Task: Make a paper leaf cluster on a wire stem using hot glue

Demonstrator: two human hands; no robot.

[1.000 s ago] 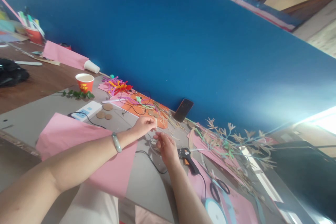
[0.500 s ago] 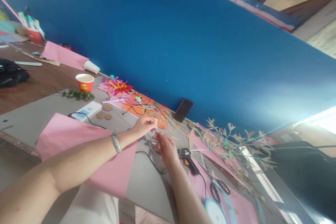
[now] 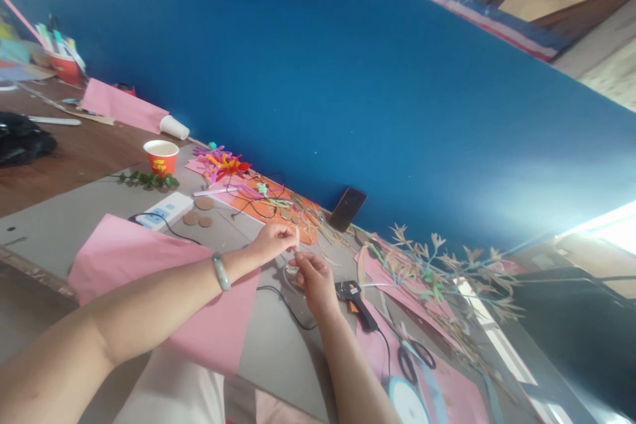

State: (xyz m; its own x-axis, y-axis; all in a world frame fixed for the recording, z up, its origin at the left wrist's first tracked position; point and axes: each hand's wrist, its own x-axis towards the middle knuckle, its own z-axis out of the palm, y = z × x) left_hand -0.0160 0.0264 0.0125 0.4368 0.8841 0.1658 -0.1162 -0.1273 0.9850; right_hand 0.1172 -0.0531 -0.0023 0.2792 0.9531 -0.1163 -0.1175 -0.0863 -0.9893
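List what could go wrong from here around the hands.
1. The small pale strip is pinched at the fingertips of the left hand; it could slip when the right hand, just below, touches it.
2. The glue gun lies right beside the right hand; if hot, a burn is possible.
3. The black cable runs past the right wrist and might snag.

Thing: small pale strip (image 3: pixel 297 234)
Pose: roughly upright
Place: pinched at its lower end by the left hand (image 3: pixel 272 242) fingertips
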